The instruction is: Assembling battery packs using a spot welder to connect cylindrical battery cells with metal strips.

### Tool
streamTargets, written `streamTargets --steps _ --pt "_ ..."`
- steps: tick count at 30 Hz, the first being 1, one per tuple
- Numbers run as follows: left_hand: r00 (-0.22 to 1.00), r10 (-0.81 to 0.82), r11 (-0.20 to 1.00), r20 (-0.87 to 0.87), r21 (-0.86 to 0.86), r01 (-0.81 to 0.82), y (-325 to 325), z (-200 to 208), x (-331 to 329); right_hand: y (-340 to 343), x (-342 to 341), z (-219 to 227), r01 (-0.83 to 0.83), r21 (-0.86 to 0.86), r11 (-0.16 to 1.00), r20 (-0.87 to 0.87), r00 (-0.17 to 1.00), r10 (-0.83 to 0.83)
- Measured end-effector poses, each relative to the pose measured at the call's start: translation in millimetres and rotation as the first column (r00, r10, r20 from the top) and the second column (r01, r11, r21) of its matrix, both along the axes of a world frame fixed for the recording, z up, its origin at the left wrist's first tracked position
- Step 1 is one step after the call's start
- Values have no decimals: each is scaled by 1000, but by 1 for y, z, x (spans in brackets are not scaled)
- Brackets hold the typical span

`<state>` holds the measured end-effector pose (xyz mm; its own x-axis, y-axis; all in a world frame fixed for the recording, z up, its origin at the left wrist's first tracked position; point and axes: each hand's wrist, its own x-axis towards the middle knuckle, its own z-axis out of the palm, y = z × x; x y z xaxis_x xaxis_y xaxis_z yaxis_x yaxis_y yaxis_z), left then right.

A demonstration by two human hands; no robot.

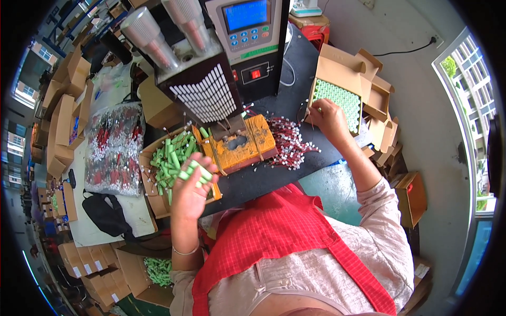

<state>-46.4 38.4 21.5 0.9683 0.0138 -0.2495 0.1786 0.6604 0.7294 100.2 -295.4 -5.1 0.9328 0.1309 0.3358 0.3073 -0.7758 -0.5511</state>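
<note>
At twelve o'clock, a tall machine with a blue screen and two silver cylinders blocks the far side of the black desk. Under its tip, near the centre, sits a scuffed orange block with a dark hollow in its top. At nine o'clock, beside the block, an open carton is heaped with loose green tubes. Your left grip is in front of it at eight o'clock, fingers curled around a few pale green cylinders. Toward three o'clock, wires with white connectors spread out from the block. Your right grip is at two o'clock, over the near side of a carton with raised flaps, packed with rows of green cylinders; its fingertips draw together, but I cannot tell whether they pinch anything.

Further out at nine, a pale side desk carries a clear bag of wired parts and a black bag. A grey wall and bright window close off three o'clock.

Your red apron is close to the desk's near edge at six o'clock. You have bare desk between block and apron, and another strip at one o'clock, beside a white cable.
</note>
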Motion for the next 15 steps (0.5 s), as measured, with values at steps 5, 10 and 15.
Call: streamTargets --steps 5,10,15 --pt "986 -164 986 -18 22 164 -37 -5 -3 1 -6 -1 8 -272 962 -74 997 -29" --pt "982 -182 983 -41 16 183 -44 -13 -7 7 -11 -7 -33 -144 989 113 992 50" --pt "984 -172 985 -52 21 173 -44 -18 -8 10 -19 -23 -117 -339 934 -164 984 64"
